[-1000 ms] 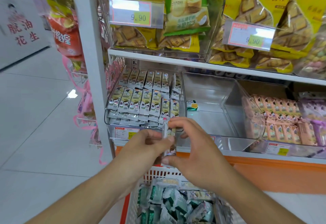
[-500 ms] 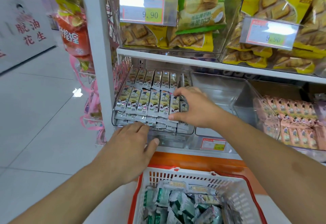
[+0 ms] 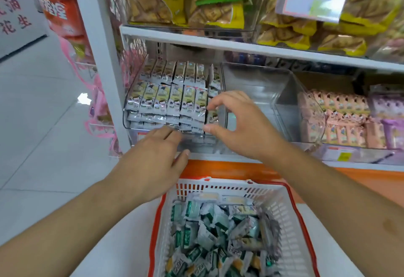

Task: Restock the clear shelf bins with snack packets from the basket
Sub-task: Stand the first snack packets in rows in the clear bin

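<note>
White shop shelving (image 3: 240,46) is filling the background, with bags of biscuits above and a row of clear bins on the lower shelf. Taking the left bin (image 3: 131,123) as the landmark: it is already holding neat rows of silver snack packets (image 3: 172,99), and just to its right an empty clear bin (image 3: 284,93) is standing. Below and in front of the left bin, the basket (image 3: 282,206) with red rim is lying full of loose packets (image 3: 218,233). The right hand (image 3: 242,121) is hovering at the right front corner of the left bin, thumb and fingers apart and curved, gripping nothing as far as can be seen. The left hand (image 3: 153,163) is resting with straight fingers against the front wall of the same bin. The person seems to be finishing the placing of one packet; the next move is probably calling for reaching down into the basket and picking packets of the matching kind.
</note>
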Demonstrator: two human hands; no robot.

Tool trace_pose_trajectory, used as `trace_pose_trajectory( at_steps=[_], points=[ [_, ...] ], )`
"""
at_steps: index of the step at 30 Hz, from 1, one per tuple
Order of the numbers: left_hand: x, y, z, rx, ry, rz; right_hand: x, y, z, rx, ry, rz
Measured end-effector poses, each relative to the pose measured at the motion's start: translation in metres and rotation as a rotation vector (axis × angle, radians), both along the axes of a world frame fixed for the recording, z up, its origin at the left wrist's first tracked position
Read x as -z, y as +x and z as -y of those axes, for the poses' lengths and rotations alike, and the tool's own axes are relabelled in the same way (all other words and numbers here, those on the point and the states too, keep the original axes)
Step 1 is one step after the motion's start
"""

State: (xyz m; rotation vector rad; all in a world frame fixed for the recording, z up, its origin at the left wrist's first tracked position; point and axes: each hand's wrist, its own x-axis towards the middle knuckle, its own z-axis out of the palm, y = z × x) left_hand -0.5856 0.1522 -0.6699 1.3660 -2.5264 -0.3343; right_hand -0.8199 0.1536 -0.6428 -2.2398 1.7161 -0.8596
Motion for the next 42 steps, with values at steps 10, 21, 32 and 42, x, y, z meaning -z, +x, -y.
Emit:
trace_pose_trajectory(
  at_steps=[10, 21, 32, 42],
  points=[
    [0.121, -0.006, -0.038, -0.013, 0.508, 0.496, 0.199, -0.089, -0.087, 0.232, 0.958, -0.351],
    [0.167, -0.018, -0.041, -0.174, 0.638, 0.588, 0.312, -0.061, -0.080, 0.868, 1.019, -0.064],
    [0.119, -0.033, -0.031, -0.033, 0.584, 0.584, 0.242, -0.066, -0.081, 0.544, 1.005, 0.011],
    [0.040, -0.053, -0.047, -0.080, 1.063, -0.523, 0.059, 0.002, -0.102, -0.047, 0.584, 0.042]
  ],
)
